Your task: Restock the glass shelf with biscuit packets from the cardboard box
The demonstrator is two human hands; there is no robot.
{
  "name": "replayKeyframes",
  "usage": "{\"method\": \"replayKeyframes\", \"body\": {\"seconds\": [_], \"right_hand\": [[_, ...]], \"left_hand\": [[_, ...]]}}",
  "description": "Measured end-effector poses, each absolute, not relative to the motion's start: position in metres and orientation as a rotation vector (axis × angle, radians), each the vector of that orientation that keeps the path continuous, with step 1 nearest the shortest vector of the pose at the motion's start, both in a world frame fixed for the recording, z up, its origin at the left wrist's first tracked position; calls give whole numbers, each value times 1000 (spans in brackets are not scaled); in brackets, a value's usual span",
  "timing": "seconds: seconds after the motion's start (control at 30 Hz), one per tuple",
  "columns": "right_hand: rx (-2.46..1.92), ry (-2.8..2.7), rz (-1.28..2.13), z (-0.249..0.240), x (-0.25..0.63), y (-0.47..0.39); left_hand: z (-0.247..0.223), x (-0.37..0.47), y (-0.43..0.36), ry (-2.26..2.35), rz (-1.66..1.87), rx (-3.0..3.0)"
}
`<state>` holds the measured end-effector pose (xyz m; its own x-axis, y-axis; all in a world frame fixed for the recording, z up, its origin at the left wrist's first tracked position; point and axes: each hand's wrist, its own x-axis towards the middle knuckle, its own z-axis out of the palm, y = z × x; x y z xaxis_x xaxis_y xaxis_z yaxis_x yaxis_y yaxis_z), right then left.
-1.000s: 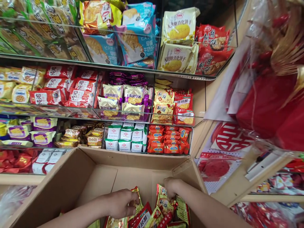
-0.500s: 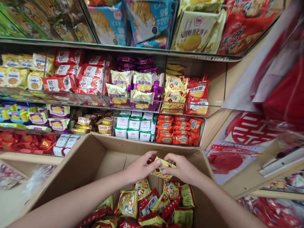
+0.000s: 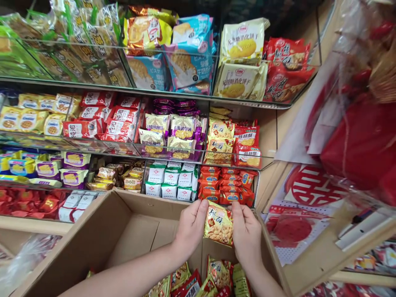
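Between my two hands is a yellow-gold cookie packet point(image 3: 218, 223) with dark characters and a cookie picture, its printed front toward me. My left hand point(image 3: 192, 225) pinches its left edge, thumb in front. On the other side my right hand point(image 3: 246, 231) grips the right edge. Both hands are over an open cardboard box point(image 3: 128, 231). Inside the box, low in view, lie more yellow packets point(image 3: 219, 272) and red packets point(image 3: 192, 284), partly hidden by my forearms. Matching yellow packets point(image 3: 220, 144) stand in a shelf compartment ahead, beside red ones point(image 3: 248, 148).
Glass-fronted shelves hold purple-and-cream packets point(image 3: 182, 136), white-green packets point(image 3: 170, 181), orange packets point(image 3: 210, 185) and pale yellow biscuit packs point(image 3: 241, 78). Clear shelf fronts point(image 3: 173, 152) form low lips. At the right hang red plastic-wrapped goods point(image 3: 361, 144) and a red paper cutout point(image 3: 314, 185).
My hands have raised the packet slightly and turned its front to face me, now held at both edges. The camera view has tilted up, so more of the top shelf shows.
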<state>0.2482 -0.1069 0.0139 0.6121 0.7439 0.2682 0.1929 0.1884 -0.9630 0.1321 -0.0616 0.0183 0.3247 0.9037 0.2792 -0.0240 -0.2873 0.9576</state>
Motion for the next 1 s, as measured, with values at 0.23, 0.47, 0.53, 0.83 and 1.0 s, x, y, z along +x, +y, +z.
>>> {"method": "replayKeyframes", "body": {"seconds": [0.23, 0.47, 0.53, 0.83, 1.0], "right_hand": [[-1164, -1320, 287, 0, 243, -121], [-1210, -1885, -774, 17, 264, -126], [-1189, -1915, -814, 27, 269, -126], [-1091, -1841, -746, 44, 281, -129], [-1034, -1900, -1058, 63, 295, -130]], "left_hand": [[29, 130, -52, 786, 1230, 1502], [60, 128, -62, 876, 1077, 1403], [67, 128, -66, 894, 1035, 1370], [98, 136, -68, 784, 984, 1238], [112, 130, -73, 735, 946, 1211]]}}
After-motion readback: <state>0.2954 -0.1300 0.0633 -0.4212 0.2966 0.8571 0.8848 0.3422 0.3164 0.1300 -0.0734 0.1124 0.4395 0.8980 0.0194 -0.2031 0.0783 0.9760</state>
